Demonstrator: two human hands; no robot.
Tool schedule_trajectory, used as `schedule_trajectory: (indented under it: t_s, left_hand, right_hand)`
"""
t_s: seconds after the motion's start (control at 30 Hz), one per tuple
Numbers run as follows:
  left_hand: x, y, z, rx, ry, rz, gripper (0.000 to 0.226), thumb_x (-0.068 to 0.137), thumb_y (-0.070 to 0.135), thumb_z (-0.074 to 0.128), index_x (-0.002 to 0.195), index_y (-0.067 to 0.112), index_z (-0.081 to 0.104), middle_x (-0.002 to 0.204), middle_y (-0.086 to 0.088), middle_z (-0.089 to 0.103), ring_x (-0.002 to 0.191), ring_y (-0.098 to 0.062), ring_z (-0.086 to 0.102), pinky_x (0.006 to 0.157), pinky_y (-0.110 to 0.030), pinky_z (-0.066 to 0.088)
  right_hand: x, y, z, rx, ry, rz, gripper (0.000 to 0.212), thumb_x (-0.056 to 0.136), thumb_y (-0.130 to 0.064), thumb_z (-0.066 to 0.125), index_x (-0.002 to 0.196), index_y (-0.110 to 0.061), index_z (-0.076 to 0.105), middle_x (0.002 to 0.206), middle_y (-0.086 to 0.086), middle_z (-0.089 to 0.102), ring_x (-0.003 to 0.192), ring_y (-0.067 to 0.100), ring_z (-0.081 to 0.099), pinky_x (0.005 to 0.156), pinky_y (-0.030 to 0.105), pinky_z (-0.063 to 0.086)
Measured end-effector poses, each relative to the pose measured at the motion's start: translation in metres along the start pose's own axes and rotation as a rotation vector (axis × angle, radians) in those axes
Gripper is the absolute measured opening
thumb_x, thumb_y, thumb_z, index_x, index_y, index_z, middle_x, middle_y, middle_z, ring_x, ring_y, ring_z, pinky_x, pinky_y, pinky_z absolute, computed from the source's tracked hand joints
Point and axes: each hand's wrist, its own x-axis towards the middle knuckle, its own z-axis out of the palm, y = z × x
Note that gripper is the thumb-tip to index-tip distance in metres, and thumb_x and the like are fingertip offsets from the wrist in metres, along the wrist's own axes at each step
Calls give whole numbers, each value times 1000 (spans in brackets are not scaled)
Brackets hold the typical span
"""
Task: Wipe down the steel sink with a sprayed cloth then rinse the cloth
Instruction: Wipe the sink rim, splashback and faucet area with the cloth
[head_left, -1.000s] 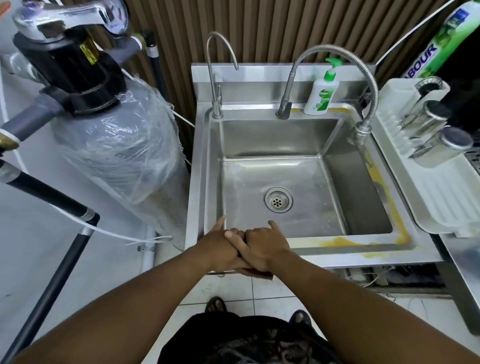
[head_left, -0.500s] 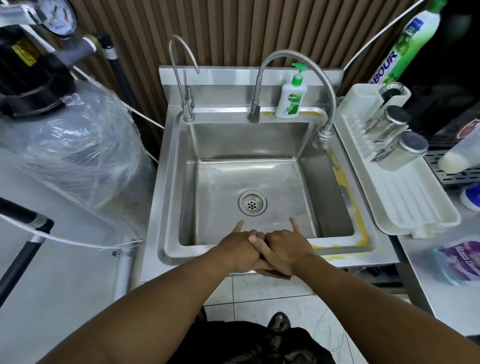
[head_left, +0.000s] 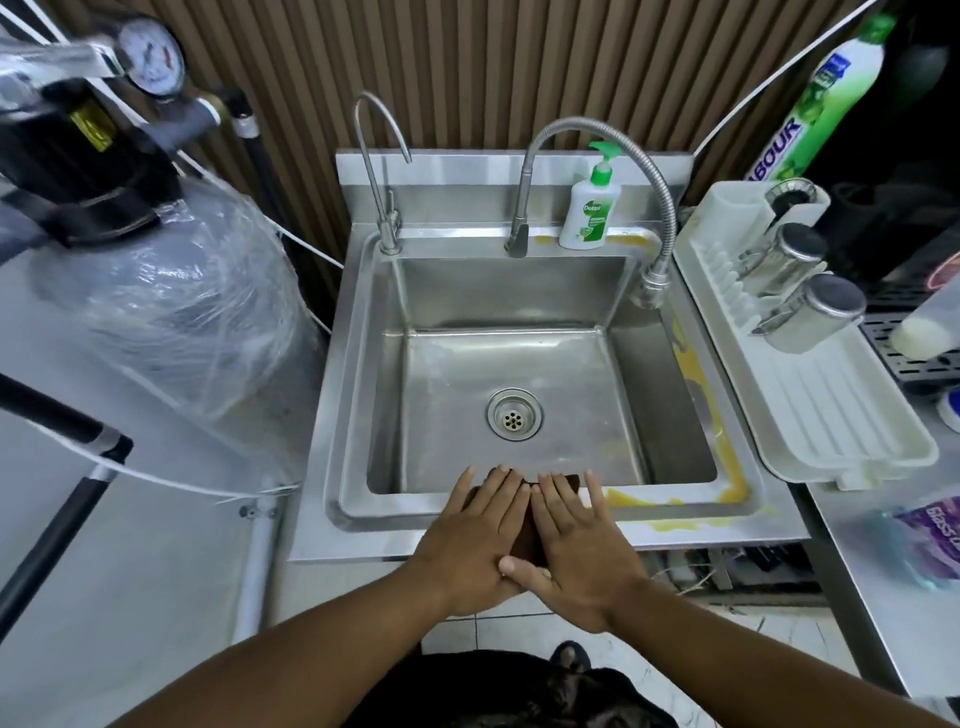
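The steel sink (head_left: 332, 415) is right in front of me, its basin empty around the round drain (head_left: 514, 414). A dark brown cloth (head_left: 531, 538) lies over the front rim. My left hand (head_left: 470, 530) and my right hand (head_left: 576, 540) lie flat on the cloth side by side, fingers stretched out and spread, thumbs touching. Most of the cloth is hidden under the hands. Yellow stains (head_left: 730, 467) run along the right and front rim. A flexible tap (head_left: 597, 132) curves over the basin's right back corner; no water runs.
A thin gooseneck tap (head_left: 371, 156) and a green-topped soap bottle (head_left: 589, 208) stand on the back ledge. A white drying rack (head_left: 831, 415) with steel cups (head_left: 810, 312) sits to the right. A plastic-wrapped filter tank (head_left: 171, 312) stands at the left. A purple pack (head_left: 930, 530) lies on the right counter.
My hands were clasped together at the front rim. They have spread apart and now lie flat on the brown cloth. The view has shifted so the sink sits more central.
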Motion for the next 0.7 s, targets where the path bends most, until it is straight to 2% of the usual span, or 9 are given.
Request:
schedule_trajectory:
  t_s: [0.1, 0.2, 0.3, 0.5, 0.6, 0.7]
  left_hand:
    - [-26, -22, 4, 19, -31, -46, 97, 82, 72, 42, 152, 4, 36, 160, -14, 34, 151, -30, 24, 118, -53, 1]
    - [-52, -46, 5, -4, -17, -95, 100, 79, 73, 45, 150, 3, 38, 158, -15, 37, 150, -32, 26, 117, -56, 8]
    - [-75, -68, 3, 20, -10, -139, 103, 77, 76, 47, 148, 2, 43, 155, -16, 42, 149, -33, 30, 116, -56, 10]
    - [-114, -108, 4, 31, 9, -229, 114, 77, 85, 40, 157, 7, 24, 167, -10, 15, 155, -26, 3, 119, -58, 5]
    - [-121, -121, -1, 34, -32, -244, 116, 76, 88, 36, 159, 10, 16, 168, -8, 8, 155, -25, -4, 119, -59, 0]
    - [-117, -133, -5, 43, -61, -249, 118, 75, 90, 33, 160, 15, 0, 168, -4, -9, 152, -22, -22, 119, -60, -8]
  right_hand:
    - [14, -27, -7, 4, -8, -55, 116, 77, -87, -15, 159, -6, -2, 168, 14, -1, 154, 24, -14, 118, 53, -20]
    - [31, -61, -14, 6, -13, -108, 116, 77, -87, -14, 159, -5, -4, 168, 16, -3, 154, 25, -15, 119, 53, -19]
    - [49, -90, -19, -3, -29, -142, 108, 85, -85, -2, 158, -5, -7, 167, 16, -6, 154, 25, -17, 119, 54, -18]
    - [84, -139, -20, 35, -32, -179, 109, 84, -86, -2, 159, -7, -6, 168, 13, -5, 154, 23, -17, 118, 57, -18]
    - [95, -155, -21, 71, -26, -151, 111, 82, -87, -5, 159, -6, -6, 168, 15, -5, 154, 24, -16, 117, 58, -18]
    - [103, -166, -26, 125, -63, -107, 112, 80, -88, -7, 158, -7, -9, 167, 15, -5, 154, 23, -17, 116, 57, -22]
